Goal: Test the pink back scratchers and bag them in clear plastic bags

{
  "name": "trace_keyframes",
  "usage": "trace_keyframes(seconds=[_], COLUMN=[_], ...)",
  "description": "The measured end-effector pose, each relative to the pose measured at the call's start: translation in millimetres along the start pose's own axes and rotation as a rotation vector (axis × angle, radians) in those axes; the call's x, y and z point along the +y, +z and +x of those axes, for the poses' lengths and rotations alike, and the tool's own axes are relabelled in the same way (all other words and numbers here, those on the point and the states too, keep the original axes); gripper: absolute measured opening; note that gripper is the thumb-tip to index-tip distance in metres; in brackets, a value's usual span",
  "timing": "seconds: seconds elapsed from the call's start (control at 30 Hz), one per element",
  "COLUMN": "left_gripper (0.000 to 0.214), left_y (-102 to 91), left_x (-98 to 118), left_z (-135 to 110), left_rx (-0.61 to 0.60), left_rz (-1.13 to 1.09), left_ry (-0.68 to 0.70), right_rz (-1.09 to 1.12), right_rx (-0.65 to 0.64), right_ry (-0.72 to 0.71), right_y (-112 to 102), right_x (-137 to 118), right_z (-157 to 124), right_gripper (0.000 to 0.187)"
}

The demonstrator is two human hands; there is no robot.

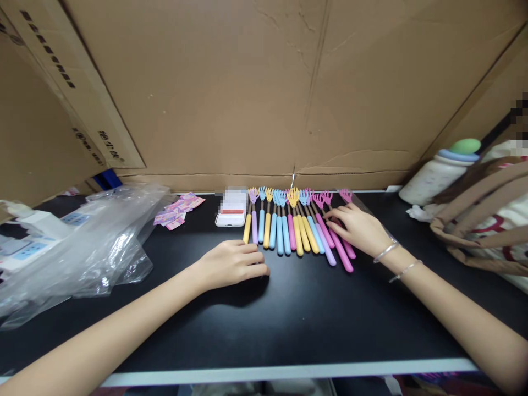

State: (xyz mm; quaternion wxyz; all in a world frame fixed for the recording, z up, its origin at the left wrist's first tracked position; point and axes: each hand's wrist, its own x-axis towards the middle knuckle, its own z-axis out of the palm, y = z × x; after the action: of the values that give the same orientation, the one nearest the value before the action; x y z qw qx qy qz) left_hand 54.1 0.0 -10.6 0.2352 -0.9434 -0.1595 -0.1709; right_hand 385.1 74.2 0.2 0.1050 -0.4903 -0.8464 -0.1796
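A row of small back scratchers [284, 231] with claw-shaped heads lies side by side on the black table. Their handles are yellow, blue, lilac and pink. My right hand [361, 226] reaches over the right end of the row, its fingers apart and touching the pink back scratchers [342, 252]; part of these is hidden under it. Palm down in front of the row's left end, my left hand [235, 265] holds nothing. Its fingers are loosely bent and apart, close to the yellow back scratcher [247, 228].
A phone [231, 212] stands left of the row, with purple-pink cards [179, 210] beyond it. Clear plastic bags [94, 242] cover a white box [35, 236] at left. At right are a white bottle [437, 175] and a bag with brown straps [466, 242]. Cardboard [214, 93] walls the back.
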Motion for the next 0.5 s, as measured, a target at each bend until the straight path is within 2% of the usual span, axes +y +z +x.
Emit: trace_keyframes(seconds=[0.23, 0.5], left_gripper=[0.018, 0.021], left_y=[-1.0, -0.9], left_x=[0.0, 0.3], left_z=[0.5, 0.6], left_rx=[-0.005, 0.019], left_rz=[0.010, 0.021], left_ry=[0.000, 0.000], right_rz=[0.096, 0.143], right_rx=[-0.025, 0.034], right_ry=[0.029, 0.046], right_y=[2.2, 6.7], right_x=[-1.7, -1.0], right_z=[0.5, 1.8], right_gripper=[0.023, 0.021])
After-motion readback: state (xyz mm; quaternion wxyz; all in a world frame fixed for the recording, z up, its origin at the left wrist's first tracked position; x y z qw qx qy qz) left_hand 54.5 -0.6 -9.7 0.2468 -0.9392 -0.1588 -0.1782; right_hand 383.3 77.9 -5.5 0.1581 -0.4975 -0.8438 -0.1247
